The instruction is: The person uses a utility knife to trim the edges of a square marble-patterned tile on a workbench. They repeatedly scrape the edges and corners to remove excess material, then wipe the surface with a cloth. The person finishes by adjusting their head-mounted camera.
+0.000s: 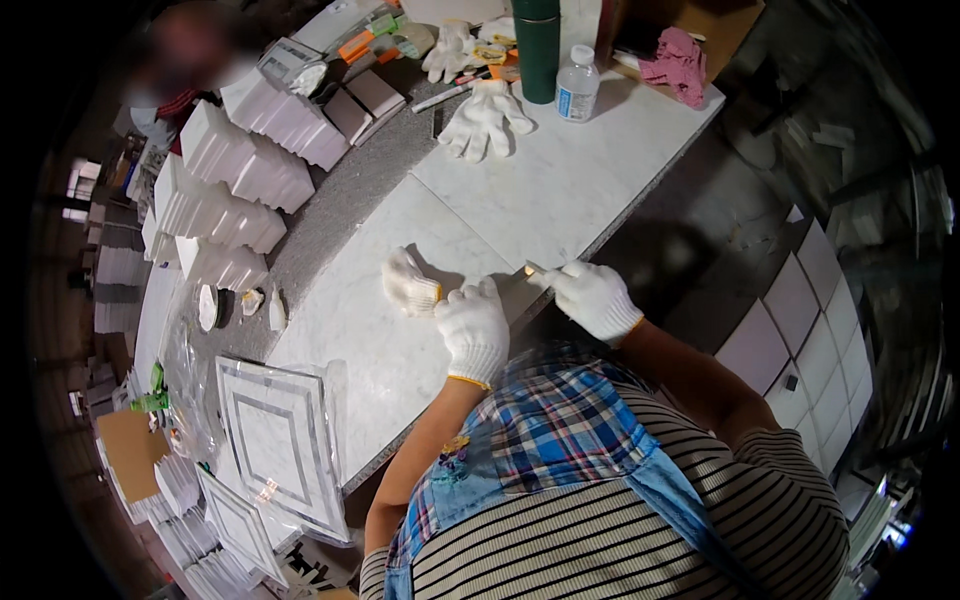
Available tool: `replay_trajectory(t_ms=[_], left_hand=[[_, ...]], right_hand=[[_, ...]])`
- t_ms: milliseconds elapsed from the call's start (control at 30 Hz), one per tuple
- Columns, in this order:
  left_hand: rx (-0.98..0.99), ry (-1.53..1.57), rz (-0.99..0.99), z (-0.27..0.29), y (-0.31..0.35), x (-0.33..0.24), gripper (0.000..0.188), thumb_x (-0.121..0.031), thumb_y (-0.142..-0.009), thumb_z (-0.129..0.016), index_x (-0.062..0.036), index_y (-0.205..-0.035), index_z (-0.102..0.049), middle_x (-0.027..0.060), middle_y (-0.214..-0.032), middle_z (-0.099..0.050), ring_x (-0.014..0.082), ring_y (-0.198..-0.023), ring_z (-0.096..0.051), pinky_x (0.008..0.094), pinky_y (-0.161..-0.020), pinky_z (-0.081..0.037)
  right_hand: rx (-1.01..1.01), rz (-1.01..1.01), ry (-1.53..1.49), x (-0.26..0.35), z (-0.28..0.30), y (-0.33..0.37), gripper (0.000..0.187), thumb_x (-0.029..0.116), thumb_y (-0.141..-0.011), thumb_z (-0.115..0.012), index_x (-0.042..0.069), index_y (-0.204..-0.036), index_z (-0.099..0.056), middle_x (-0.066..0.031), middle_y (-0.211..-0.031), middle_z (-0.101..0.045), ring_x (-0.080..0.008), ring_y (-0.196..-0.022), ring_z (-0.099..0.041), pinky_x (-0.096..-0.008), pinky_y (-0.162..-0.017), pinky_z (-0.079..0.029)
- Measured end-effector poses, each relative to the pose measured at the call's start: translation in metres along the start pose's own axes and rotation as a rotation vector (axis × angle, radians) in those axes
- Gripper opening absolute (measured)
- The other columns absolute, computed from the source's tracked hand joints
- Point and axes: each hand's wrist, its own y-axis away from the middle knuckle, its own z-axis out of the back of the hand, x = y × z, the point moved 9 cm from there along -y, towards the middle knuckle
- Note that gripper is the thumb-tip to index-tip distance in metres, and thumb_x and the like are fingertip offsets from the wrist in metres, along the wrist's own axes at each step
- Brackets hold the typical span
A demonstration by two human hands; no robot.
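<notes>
My left hand (472, 325), in a white knit glove with a yellow cuff edge, is closed at the near edge of the worktop. Its thumb side meets a thin grey flat piece (516, 297), whose kind I cannot make out. Just left of this hand lies a loose, bunched white work glove (407, 283). My right hand (598, 301), gloved alike, is closed around a short, narrow metallic tool (538, 268) with a pale yellowish spot near its tip. The tool points left over the far end of the grey piece. Its exact kind is unclear.
White marbled slabs (370, 350) cover the worktop. Beyond are another glove (486, 122), a dark green flask (538, 55) and a water bottle (578, 85). Tile stacks (245, 165) stand left, near another person. A framed-pattern panel (280, 440) lies near left; tiles (800, 320) sit right.
</notes>
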Motion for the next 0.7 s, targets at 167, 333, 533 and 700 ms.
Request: replay_trajectory(t_ms=[167,333,533,700], left_hand=[[-0.124,0.108,0.028,0.008,0.013,0.011,0.018,-0.017,-0.09,-0.056,-0.0096,-0.105,-0.063,0.0097,-0.093,-0.068,0.0261,-0.089,-0.065,0.0418,-0.074,-0.048],[-0.143,0.359,0.182,0.012,0.024,0.041,0.012,-0.021,-0.091,-0.057,-0.0123,-0.097,-0.064,0.0103,-0.075,-0.067,0.0287,-0.071,-0.067,0.0443,-0.059,-0.05],[-0.152,0.768,0.592,-0.009,0.076,0.115,0.022,-0.032,-0.098,-0.056,-0.0148,-0.11,-0.063,0.0147,-0.071,-0.066,0.0347,-0.066,-0.067,0.0463,-0.06,-0.052],[-0.43,1.123,1.003,-0.031,0.152,0.191,0.025,-0.03,-0.098,-0.055,-0.0067,-0.103,-0.062,0.0186,-0.07,-0.065,0.036,-0.065,-0.066,0.0474,-0.061,-0.051]], right_hand=[[-0.099,0.013,-0.11,0.007,0.026,-0.007,0.026,0.012,-0.08,-0.068,0.022,-0.103,-0.071,-0.005,-0.083,-0.064,-0.025,-0.073,-0.067,-0.0385,-0.065,-0.056],[-0.107,-0.203,-0.504,-0.004,0.016,-0.02,0.028,0.004,-0.088,-0.068,0.002,-0.116,-0.069,-0.0102,-0.097,-0.071,-0.0171,-0.082,-0.067,-0.0294,-0.073,-0.054],[0.151,-0.263,-0.772,-0.001,-0.052,-0.072,0.029,0.006,-0.092,-0.066,-0.001,-0.119,-0.068,-0.0107,-0.1,-0.073,-0.0159,-0.086,-0.068,-0.0295,-0.079,-0.054],[0.162,-0.22,-0.772,0.019,-0.061,-0.122,0.031,0.007,-0.093,-0.063,0.0,-0.123,-0.066,-0.0113,-0.104,-0.073,-0.0153,-0.09,-0.068,-0.03,-0.078,-0.054]])
